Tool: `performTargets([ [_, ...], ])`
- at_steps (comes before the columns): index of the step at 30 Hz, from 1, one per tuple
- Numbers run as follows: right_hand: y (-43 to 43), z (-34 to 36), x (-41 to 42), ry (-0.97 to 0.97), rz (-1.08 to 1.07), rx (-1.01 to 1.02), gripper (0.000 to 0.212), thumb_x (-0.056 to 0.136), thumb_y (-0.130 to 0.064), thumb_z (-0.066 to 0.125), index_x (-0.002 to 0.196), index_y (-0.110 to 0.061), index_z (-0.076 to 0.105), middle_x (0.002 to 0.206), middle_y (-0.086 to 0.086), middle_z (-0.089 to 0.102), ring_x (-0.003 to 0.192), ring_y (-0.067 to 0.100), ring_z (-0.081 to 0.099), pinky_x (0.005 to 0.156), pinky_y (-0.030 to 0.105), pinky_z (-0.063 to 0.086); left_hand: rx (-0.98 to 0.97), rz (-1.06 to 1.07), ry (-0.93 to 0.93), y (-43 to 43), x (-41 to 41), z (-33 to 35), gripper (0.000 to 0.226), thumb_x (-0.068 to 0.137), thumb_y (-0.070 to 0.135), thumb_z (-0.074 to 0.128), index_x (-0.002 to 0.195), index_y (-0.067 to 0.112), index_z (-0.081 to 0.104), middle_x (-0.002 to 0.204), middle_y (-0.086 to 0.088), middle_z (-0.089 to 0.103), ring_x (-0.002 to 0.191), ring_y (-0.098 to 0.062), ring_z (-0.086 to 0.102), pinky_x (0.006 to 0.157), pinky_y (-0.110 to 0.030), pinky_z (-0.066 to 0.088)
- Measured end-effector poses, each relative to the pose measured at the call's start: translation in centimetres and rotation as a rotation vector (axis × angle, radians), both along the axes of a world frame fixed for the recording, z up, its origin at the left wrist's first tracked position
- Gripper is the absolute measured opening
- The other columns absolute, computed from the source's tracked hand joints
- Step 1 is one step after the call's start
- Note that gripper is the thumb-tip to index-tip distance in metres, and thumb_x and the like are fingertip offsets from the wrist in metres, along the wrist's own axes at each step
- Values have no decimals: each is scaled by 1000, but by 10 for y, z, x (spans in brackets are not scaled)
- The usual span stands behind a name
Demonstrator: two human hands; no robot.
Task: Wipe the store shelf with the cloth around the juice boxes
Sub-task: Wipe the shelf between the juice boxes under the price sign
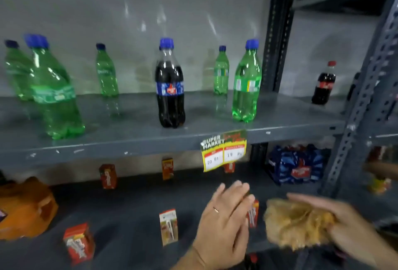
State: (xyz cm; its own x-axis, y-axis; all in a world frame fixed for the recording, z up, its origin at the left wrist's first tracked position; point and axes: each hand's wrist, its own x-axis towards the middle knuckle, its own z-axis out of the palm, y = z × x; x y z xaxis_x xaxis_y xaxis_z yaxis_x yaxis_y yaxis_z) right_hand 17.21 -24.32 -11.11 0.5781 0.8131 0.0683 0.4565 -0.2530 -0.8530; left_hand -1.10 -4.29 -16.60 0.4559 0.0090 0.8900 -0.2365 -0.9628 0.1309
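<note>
Several small red and orange juice boxes stand spread over the lower grey shelf: one at the front left, one in the middle, two further back. My left hand is over a juice box at the right, mostly hiding it; whether the fingers grip it is unclear. My right hand holds a fluffy tan cloth just right of that box, above the shelf's front part.
The upper shelf carries green bottles and dark cola bottles. A yellow price tag hangs from its edge. An orange pack sits at the lower left, a blue pack at the back right. A perforated steel upright stands right.
</note>
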Motion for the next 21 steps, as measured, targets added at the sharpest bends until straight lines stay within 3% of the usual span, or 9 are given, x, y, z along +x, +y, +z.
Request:
performTargets([
  [2,-4,67,-10,-50,-95,309,63,85,11,47,108,-42,73,106,-10,76,100,10,71,83,18,56,147,70,-100,5,-10,65,63,84,9,57,144,10,38,151,-9,38,139,-32,35,114,-51,26],
  [4,-1,121,-5,-404,-271,466,58,79,-7,47,112,-50,67,89,-17,74,79,6,70,74,9,54,211,258,-64,10,-12,121,55,91,18,50,143,8,38,153,-10,35,144,-29,24,117,-49,19],
  [5,5,143,-1,-628,-361,438,57,77,-8,49,118,-46,62,93,-18,72,81,7,67,80,11,53,209,370,-14,13,-9,142,53,94,24,45,144,8,37,155,-9,32,147,-26,16,119,-47,14],
  [7,25,171,11,-893,-466,368,62,76,2,52,126,-34,59,118,-6,67,104,23,63,95,36,50,178,563,98,20,0,171,56,98,34,37,147,8,31,159,-10,21,149,-23,2,121,-43,6],
  [10,64,187,27,-805,-319,51,58,79,2,49,126,-29,63,134,3,61,113,25,60,97,36,47,137,759,240,34,17,185,63,100,42,27,152,7,16,162,-10,5,148,-21,-11,121,-40,0],
  [13,85,174,37,-547,-30,-168,38,92,-28,51,129,-26,62,141,-2,56,115,10,55,102,23,38,34,748,347,47,27,181,65,101,45,21,153,9,9,162,-7,-1,147,-17,-13,121,-38,1],
  [16,89,158,47,-627,-2,-309,100,72,-90,18,152,-30,27,161,-9,20,148,15,19,120,36,14,37,751,491,51,30,174,62,101,45,15,152,9,18,161,-7,13,148,-17,2,120,-37,10],
  [18,89,152,47,-744,-5,-350,127,51,-99,-2,154,-27,14,164,-4,9,150,18,9,120,40,12,-8,737,610,50,30,178,58,102,43,14,144,10,38,153,-8,37,142,-21,28,114,-39,26],
  [21,89,152,37,-803,15,-382,132,46,-98,-7,155,-24,9,164,1,5,151,23,6,122,45,12,-70,701,703,49,28,185,53,103,41,16,131,11,50,138,-8,53,128,-24,47,105,-40,35],
])
